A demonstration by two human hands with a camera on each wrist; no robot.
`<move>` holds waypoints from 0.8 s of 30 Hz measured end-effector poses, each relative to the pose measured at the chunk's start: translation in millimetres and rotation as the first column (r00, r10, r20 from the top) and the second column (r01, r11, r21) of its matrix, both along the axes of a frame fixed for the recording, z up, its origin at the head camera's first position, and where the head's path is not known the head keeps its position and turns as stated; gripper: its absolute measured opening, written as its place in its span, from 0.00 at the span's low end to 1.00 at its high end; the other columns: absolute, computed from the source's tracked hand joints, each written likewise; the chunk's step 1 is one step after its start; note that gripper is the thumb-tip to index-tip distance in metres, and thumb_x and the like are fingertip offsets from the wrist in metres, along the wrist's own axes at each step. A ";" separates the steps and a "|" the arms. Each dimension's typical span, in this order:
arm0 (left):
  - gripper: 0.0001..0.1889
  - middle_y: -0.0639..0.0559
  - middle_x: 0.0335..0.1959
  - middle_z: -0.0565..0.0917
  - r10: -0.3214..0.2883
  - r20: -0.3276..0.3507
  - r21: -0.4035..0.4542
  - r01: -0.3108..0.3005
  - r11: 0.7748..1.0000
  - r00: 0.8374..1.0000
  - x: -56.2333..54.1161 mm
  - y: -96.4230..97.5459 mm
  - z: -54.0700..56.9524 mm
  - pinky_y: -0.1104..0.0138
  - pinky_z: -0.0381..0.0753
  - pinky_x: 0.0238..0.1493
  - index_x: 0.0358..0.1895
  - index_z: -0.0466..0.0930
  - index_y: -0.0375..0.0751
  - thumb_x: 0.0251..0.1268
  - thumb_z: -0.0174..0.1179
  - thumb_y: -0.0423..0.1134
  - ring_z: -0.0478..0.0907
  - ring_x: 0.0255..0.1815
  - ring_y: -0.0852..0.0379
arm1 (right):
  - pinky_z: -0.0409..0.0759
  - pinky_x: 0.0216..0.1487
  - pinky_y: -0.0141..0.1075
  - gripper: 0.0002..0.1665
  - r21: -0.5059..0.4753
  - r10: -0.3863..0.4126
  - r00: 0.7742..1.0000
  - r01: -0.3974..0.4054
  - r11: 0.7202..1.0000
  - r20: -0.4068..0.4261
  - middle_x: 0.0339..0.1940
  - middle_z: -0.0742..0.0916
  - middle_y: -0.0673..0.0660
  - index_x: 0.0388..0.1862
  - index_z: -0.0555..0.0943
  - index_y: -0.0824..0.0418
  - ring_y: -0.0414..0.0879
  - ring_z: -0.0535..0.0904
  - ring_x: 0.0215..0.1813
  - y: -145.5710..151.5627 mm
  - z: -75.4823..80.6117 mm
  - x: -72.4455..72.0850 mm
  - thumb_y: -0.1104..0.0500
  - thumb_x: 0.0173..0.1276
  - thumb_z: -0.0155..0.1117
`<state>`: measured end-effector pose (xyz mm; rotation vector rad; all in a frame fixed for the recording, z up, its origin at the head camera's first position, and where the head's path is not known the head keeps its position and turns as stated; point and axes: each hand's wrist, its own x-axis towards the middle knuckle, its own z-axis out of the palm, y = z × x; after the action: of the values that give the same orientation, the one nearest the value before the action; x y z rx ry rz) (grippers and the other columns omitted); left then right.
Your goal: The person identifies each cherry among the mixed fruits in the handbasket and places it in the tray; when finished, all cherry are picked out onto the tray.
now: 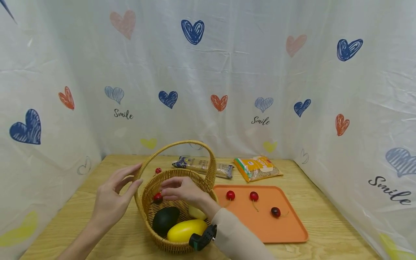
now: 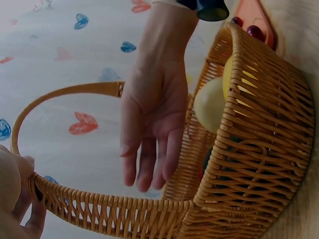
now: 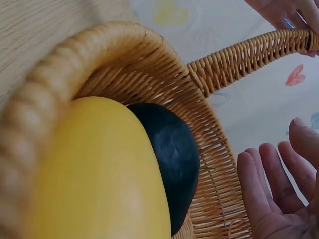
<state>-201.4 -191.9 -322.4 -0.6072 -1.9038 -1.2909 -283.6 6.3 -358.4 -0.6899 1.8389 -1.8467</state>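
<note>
A wicker basket (image 1: 172, 247) with a tall arched handle (image 1: 175, 144) stands at the table's front. My left hand (image 1: 112, 198) grips the handle's left side between thumb and fingers. Over the basket's opening is my right hand (image 1: 185, 189), its fingers loosely extended and, in the left wrist view, holding nothing. A red cherry (image 1: 157, 198) shows inside the basket beside the right fingertips. Below it lie a dark green avocado (image 1: 165, 220), a smooth yellow oval fruit (image 1: 186, 231) and a pale yellow rounded fruit (image 1: 196, 212), partly hidden by the right wrist in the head view.
To the right, an orange tray (image 1: 260, 231) carries three cherries with stems. Two food packets lie at the back: a long clear one (image 1: 204, 167) and an orange one (image 1: 258, 168). A small red fruit (image 1: 158, 170) sits behind the basket. Curtains printed with hearts enclose the table.
</note>
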 end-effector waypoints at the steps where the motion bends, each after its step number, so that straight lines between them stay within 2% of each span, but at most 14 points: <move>1: 0.27 0.44 0.48 0.78 0.002 0.003 -0.004 -0.002 1.000 1.000 0.3 0.0 0.5 0.76 0.81 0.50 0.56 0.77 0.30 0.49 0.61 0.12 0.76 0.47 0.64 | 0.81 0.55 0.47 0.18 0.002 -0.007 1.000 0.007 1.000 0.001 0.52 0.81 0.63 0.54 0.78 0.67 0.53 0.81 0.49 -1.9 0.0 -0.7 0.64 0.66 0.63; 4: 0.27 0.45 0.48 0.78 0.009 0.016 -0.011 -0.009 1.000 1.000 1.5 -0.4 1.7 0.76 0.80 0.50 0.56 0.77 0.31 0.50 0.61 0.13 0.76 0.47 0.64 | 0.79 0.58 0.50 0.20 -0.017 -0.024 0.999 0.024 1.000 0.022 0.52 0.81 0.63 0.56 0.77 0.69 0.57 0.80 0.51 -8.9 -0.6 -3.3 0.63 0.66 0.63; 8: 0.26 0.46 0.49 0.78 0.013 0.022 -0.013 -0.013 1.000 1.000 2.5 -0.8 2.0 0.76 0.80 0.51 0.56 0.77 0.31 0.51 0.60 0.13 0.76 0.48 0.64 | 0.77 0.59 0.52 0.21 -0.039 -0.050 0.997 0.052 0.998 0.061 0.50 0.82 0.61 0.57 0.77 0.70 0.55 0.80 0.51 -18.9 -2.5 -7.5 0.63 0.66 0.63; 12: 0.26 0.45 0.49 0.78 0.010 0.017 -0.009 -0.010 1.000 1.000 2.3 -0.7 1.4 0.75 0.81 0.51 0.56 0.77 0.30 0.50 0.60 0.12 0.76 0.48 0.64 | 0.81 0.56 0.49 0.19 -0.037 -0.096 0.991 0.100 0.994 0.091 0.46 0.83 0.58 0.55 0.78 0.69 0.49 0.82 0.45 -27.1 -5.4 -11.7 0.63 0.66 0.63; 15: 0.27 0.44 0.49 0.78 0.005 0.007 -0.007 -0.005 1.000 1.000 1.3 -0.8 0.6 0.76 0.81 0.51 0.56 0.77 0.30 0.49 0.60 0.12 0.76 0.48 0.64 | 0.83 0.53 0.46 0.18 -0.037 -0.129 0.986 0.133 0.990 0.106 0.44 0.83 0.56 0.54 0.79 0.69 0.48 0.82 0.45 -31.7 -7.5 -13.8 0.64 0.66 0.63; 20: 0.27 0.44 0.50 0.78 -0.001 -0.005 -0.011 0.001 1.000 1.000 0.0 -1.1 -0.1 0.76 0.80 0.51 0.56 0.76 0.29 0.49 0.60 0.11 0.75 0.49 0.64 | 0.83 0.54 0.46 0.17 -0.061 -0.179 0.972 0.190 0.980 0.149 0.42 0.83 0.57 0.53 0.79 0.69 0.54 0.80 0.50 -35.9 -11.8 -17.3 0.64 0.66 0.63; 24: 0.27 0.45 0.50 0.78 -0.008 -0.003 -0.017 0.008 1.000 1.000 -0.5 -0.2 0.3 0.76 0.81 0.51 0.56 0.76 0.30 0.49 0.60 0.12 0.75 0.49 0.64 | 0.85 0.51 0.44 0.17 -0.063 -0.239 0.953 0.255 0.965 0.188 0.41 0.83 0.58 0.53 0.79 0.70 0.53 0.81 0.47 -35.6 -15.2 -21.2 0.65 0.66 0.63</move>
<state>-201.9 -192.2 -322.1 -0.6262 -1.9136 -1.2793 -304.8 -29.3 -373.5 -0.3176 1.8031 -2.0820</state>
